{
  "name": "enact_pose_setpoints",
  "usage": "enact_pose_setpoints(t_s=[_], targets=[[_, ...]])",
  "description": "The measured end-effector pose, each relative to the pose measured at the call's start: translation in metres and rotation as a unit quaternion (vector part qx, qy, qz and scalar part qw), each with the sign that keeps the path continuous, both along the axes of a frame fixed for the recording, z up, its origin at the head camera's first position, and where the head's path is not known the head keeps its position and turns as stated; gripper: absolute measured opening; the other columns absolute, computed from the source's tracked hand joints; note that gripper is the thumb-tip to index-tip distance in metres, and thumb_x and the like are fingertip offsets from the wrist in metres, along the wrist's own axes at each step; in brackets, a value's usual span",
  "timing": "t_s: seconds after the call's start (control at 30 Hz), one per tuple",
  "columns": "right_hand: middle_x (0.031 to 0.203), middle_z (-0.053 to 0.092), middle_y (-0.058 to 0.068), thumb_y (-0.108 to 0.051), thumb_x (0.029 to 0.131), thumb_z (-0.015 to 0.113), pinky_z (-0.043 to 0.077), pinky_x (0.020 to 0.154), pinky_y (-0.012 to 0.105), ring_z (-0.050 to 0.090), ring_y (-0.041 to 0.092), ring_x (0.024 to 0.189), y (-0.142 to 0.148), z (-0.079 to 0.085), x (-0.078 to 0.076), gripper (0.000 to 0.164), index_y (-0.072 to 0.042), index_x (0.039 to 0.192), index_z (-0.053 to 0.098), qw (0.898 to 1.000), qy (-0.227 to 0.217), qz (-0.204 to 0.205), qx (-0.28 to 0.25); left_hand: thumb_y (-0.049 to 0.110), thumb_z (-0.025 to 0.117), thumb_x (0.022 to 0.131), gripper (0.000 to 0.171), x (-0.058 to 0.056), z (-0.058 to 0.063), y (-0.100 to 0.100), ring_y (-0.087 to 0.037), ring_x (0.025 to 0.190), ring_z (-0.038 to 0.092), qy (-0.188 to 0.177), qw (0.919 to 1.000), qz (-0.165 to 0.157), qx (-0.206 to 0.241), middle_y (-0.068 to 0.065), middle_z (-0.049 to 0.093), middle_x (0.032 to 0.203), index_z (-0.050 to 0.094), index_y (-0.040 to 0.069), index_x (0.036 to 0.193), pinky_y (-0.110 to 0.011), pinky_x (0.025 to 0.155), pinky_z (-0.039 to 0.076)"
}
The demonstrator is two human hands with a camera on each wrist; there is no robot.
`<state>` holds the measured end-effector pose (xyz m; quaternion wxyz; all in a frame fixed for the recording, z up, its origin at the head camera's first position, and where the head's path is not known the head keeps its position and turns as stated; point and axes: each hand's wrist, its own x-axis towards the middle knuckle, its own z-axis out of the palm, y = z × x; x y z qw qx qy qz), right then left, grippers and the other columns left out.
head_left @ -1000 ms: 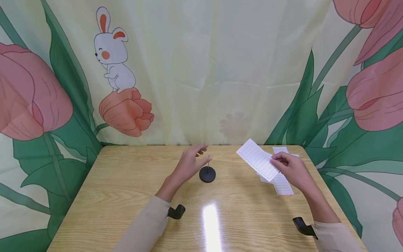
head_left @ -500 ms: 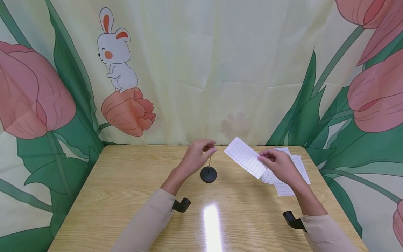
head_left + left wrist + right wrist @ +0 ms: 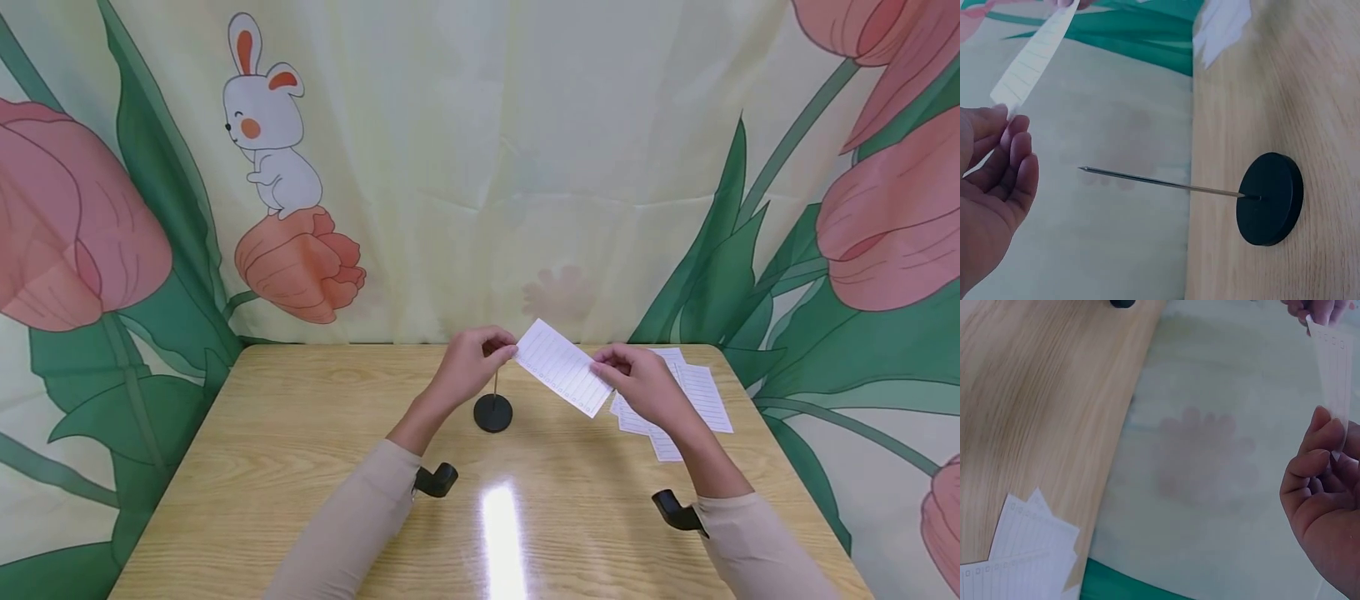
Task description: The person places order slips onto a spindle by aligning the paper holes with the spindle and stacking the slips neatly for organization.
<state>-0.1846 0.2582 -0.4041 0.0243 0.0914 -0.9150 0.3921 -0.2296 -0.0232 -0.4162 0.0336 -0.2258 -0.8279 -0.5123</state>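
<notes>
A lined paper slip (image 3: pixel 561 367) is stretched between both hands above the table. My left hand (image 3: pixel 472 367) pinches its left corner between thumb and fingers, as the left wrist view also shows. My right hand (image 3: pixel 643 382) grips the opposite end, thumb on the near side. Just below the left hand stands a bill spike with a round black base (image 3: pixel 492 413); its bare metal rod (image 3: pixel 1160 182) rises to a sharp tip, with no paper on it. In the left wrist view the slip is seen nearly edge-on, apart from the tip.
Several more lined slips (image 3: pixel 705 398) lie overlapping at the table's right, partly behind the right hand. The wooden table (image 3: pixel 300 433) ends at a curtain (image 3: pixel 435 208) printed with tulips and a rabbit. Black wrist cameras (image 3: pixel 437 481) sit at both cuffs.
My right hand has carried the slip leftward from over the loose slips to the left hand. The left hand has risen slightly, its fingers closing onto the slip's corner.
</notes>
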Motion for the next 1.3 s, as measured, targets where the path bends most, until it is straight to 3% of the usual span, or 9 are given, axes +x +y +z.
enact_pose_setpoints(t_s=[0.27, 0.4, 0.8, 0.97, 1.3], targets=[[0.088, 0.071, 0.009, -0.012, 0.099, 0.069, 0.048, 0.065, 0.025, 0.058, 0.018, 0.075, -0.009, -0.005, -0.007, 0.012, -0.003, 0.105, 0.073, 1.000, 0.009, 0.003, -0.010, 0.012, 0.069, 0.100, 0.008, -0.005, -0.002, -0.006, -0.017, 0.076, 0.059, -0.030, 0.9996, 0.002, -0.001, -0.013, 0.073, 0.093, 0.075, 0.007, 0.101, -0.026, 0.067, 0.049], [0.089, 0.072, 0.010, -0.009, 0.099, 0.069, 0.048, 0.064, 0.024, 0.059, 0.018, 0.075, -0.014, -0.012, -0.014, 0.010, -0.002, 0.104, 0.073, 1.000, 0.015, 0.002, -0.017, 0.010, 0.068, 0.100, 0.008, -0.009, -0.005, -0.008, -0.016, 0.074, 0.058, -0.033, 0.9994, 0.009, -0.009, -0.010, 0.071, 0.089, 0.075, 0.005, 0.099, -0.025, 0.066, 0.048], [0.096, 0.071, 0.011, -0.012, 0.101, 0.066, 0.051, 0.073, 0.029, 0.064, 0.021, 0.085, -0.023, -0.032, -0.025, 0.011, -0.004, 0.106, 0.072, 1.000, -0.012, -0.011, -0.016, 0.004, 0.067, 0.099, 0.009, -0.017, -0.017, -0.011, -0.020, 0.076, 0.063, -0.052, 0.9982, 0.017, -0.026, -0.012, 0.071, 0.088, 0.074, 0.000, 0.096, -0.024, 0.065, 0.049], [0.098, 0.072, 0.012, -0.013, 0.102, 0.066, 0.052, 0.076, 0.034, 0.065, 0.022, 0.088, -0.024, -0.033, -0.026, 0.012, -0.004, 0.106, 0.072, 1.000, -0.014, -0.010, -0.012, 0.003, 0.067, 0.099, 0.009, -0.017, -0.021, -0.010, -0.015, 0.073, 0.059, -0.058, 0.9978, 0.019, -0.024, -0.010, 0.070, 0.087, 0.074, 0.000, 0.095, -0.023, 0.063, 0.048], [0.099, 0.072, 0.011, -0.014, 0.101, 0.066, 0.052, 0.076, 0.034, 0.066, 0.023, 0.089, -0.024, -0.036, -0.027, 0.012, -0.004, 0.107, 0.072, 1.000, -0.024, -0.012, 0.002, 0.003, 0.067, 0.098, 0.008, -0.016, -0.028, -0.011, -0.015, 0.073, 0.058, -0.061, 0.9975, 0.025, -0.024, -0.009, 0.071, 0.087, 0.074, 0.001, 0.095, -0.024, 0.065, 0.048]])
